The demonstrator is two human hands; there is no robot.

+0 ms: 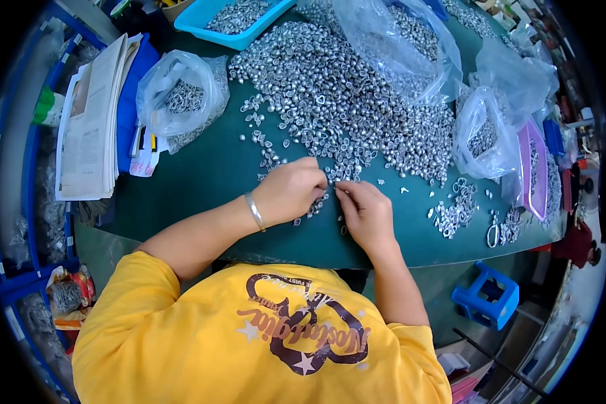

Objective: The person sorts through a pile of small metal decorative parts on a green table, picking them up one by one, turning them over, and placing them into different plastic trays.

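A big heap of small silver metal rings (337, 94) covers the far part of the green table (209, 182). My left hand (291, 190), with a silver bracelet on its wrist, rests curled at the heap's near edge with several rings under its fingers. My right hand (365, 210) lies beside it, fingertips pinched on a small ring at the same edge. The two hands nearly touch.
A blue tray (209, 23) of rings stands at the back. Clear plastic bags (182, 94) of rings lie left and right (481, 135). A stack of papers (91, 121) is at the left, a pink tray (535, 168) at the right, a blue stool (486, 296) on the floor.
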